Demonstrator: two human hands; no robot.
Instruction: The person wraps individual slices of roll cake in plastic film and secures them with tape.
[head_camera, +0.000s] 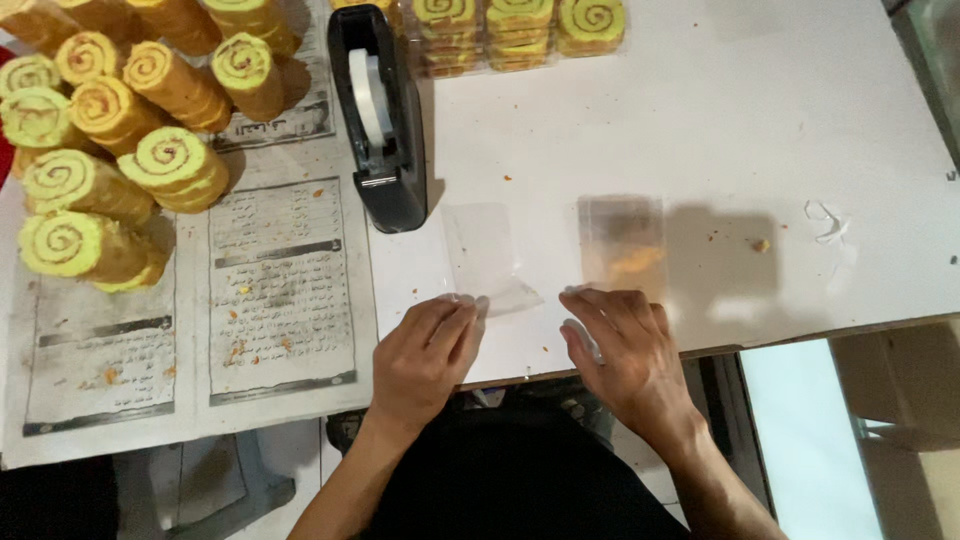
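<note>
My left hand (425, 350) rests at the near edge of the white table (720, 110), its fingertips pinched on the lower edge of a clear plastic sheet (482, 250) lying flat. My right hand (625, 350) sits beside it, fingers together on the near edge of a second clear plastic wrapper (620, 240). A bit of clear film shows between its thumb and fingers. The two hands are about a hand's width apart.
A black tape dispenser (380, 120) with a white roll stands just beyond the left sheet. Several yellow-green swirl roll cakes (110, 150) are piled on newspaper (280, 290) at the left. Wrapped slices (520, 30) line the far edge. Crumbs and a film scrap (825, 220) lie at the right.
</note>
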